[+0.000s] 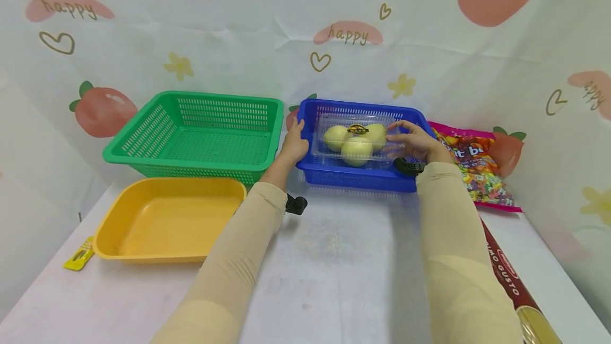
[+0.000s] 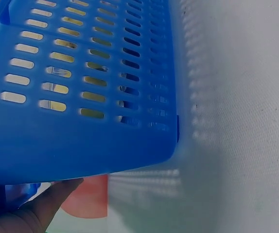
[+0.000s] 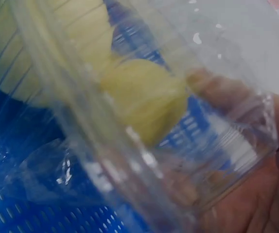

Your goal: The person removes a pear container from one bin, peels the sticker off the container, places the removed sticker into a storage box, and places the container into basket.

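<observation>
On the desk (image 1: 334, 259) are two baskets, one green basket (image 1: 215, 142) and one blue basket (image 1: 353, 175), one yellow tray (image 1: 176, 222), one candy bag (image 1: 477, 166), one pasta packet (image 1: 517, 285) and, near the left edge, one sachet (image 1: 80, 254). Within the blue basket, towards the desk's far edge, one clear box (image 1: 334, 156) contains three pale fruits (image 1: 357, 151). It lies between the left hand (image 1: 293, 148), gripping the basket's left rim, and the right hand (image 1: 416, 141), gripping the box's right end.

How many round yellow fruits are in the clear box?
3: a left fruit, a right fruit and a front fruit, inside the clear box; another might hide behind them.
</observation>
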The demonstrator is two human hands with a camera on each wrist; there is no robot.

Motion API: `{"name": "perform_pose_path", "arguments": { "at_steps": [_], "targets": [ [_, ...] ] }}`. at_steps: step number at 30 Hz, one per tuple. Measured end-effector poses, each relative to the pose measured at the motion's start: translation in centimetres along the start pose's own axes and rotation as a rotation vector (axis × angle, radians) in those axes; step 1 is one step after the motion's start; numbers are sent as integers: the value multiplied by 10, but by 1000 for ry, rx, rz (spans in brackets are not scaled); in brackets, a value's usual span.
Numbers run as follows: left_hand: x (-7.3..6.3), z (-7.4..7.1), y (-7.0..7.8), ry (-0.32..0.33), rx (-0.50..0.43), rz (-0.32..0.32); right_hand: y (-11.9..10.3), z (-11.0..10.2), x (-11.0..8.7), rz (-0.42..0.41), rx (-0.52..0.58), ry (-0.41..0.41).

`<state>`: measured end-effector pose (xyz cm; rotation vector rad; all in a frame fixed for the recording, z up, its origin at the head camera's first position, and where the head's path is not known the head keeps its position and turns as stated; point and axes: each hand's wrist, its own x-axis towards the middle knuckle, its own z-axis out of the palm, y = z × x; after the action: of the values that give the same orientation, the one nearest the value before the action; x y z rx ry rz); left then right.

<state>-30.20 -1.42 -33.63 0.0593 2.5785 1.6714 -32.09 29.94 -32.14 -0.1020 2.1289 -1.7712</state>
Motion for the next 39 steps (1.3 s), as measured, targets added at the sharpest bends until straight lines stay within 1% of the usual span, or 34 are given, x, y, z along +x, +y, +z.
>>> {"name": "perform_pose_path", "arguments": {
  "at_steps": [4, 7, 13, 18, 21, 27, 31, 35, 37, 39],
  "targets": [
    [2, 0, -1, -3, 5, -1, -5, 0, -1, -9, -4, 12],
    [3, 0, -1, -2, 13, 3, -8, 0, -1, -15, 23, 34],
    [3, 1, -2, -3, 24, -9, -17, -1, -4, -34, 45, 41],
    [3, 0, -2, 0, 39, 2, -23, -2, -10, -47, 40, 58],
    [2, 0, -2, 0, 43, 9, -26, -3, -14, -53, 61, 65],
    [1, -2, 0, -4, 39, 1, -33, -4, -19, -66, 123, 51],
    [0, -2, 1, 0, 31, 14, -37, -4, -22, -69, 120, 55],
    [1, -4, 3, -16, 51, 2, -38, -4, -25, -91, 121, 45],
    [3, -6, 5, -6, 56, -11, -39, -4, -26, -101, 135, 36],
    [4, -9, 12, 20, 41, -21, -40, -4, -27, -110, 139, 31]
  ]
}}
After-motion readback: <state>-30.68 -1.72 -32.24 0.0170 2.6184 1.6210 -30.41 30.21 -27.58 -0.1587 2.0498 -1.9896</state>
